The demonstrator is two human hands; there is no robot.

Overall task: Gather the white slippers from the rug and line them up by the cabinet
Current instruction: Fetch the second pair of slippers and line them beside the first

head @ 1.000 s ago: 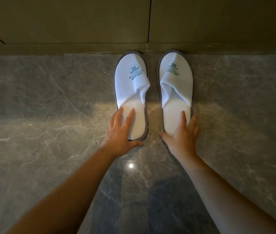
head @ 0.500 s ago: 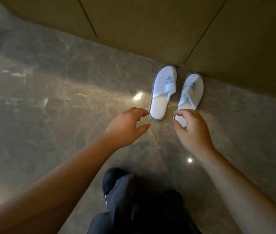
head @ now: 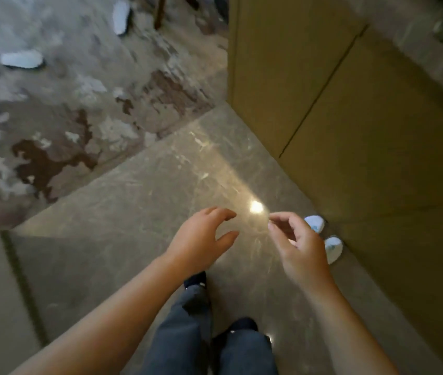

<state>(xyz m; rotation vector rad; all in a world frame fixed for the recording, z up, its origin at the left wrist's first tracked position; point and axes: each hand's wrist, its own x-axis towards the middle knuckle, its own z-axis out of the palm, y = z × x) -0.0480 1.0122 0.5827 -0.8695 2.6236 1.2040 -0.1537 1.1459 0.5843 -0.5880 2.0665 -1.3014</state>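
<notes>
item: my left hand (head: 198, 246). fingers (head: 224, 213) loosely curled and spread, thumb apart from them, nothing held. hangs above the bare stone floor (head: 139, 201).

item: my right hand (head: 300, 249). fingers (head: 280, 217) half curled, thumb and forefinger drawn near each other with nothing between them that i can see. empty.

item: placed pair of white slippers (head: 315, 223). two toes show just past my right knuckles, on the side away from the thumb; the rest is hidden behind that hand. both sit at the foot of the cabinet (head: 377, 147), close beside each other. whether they touch its base i cannot tell.

item: slipper on the rug (head: 22, 59). white, lying flat, blurred, well beyond my left fingertips and off to their outer side.

item: second slipper on the rug (head: 121, 17). white, blurred, well beyond both sets of fingertips, near a dark furniture leg (head: 160, 10).

item: rug (head: 60, 104). mottled grey and brown, its edge meeting the stone floor ahead of my left fingers.

step in hand, as i judge it: one pair lined up, hands free, two slippers left to gather.

next move calls for: walking onto the rug, bending low, one slipper per hand. then each goes down beside the placed pair, toes toward the cabinet, in one row. blur makes their heading uncertain, so i would check it before gripping.
</notes>
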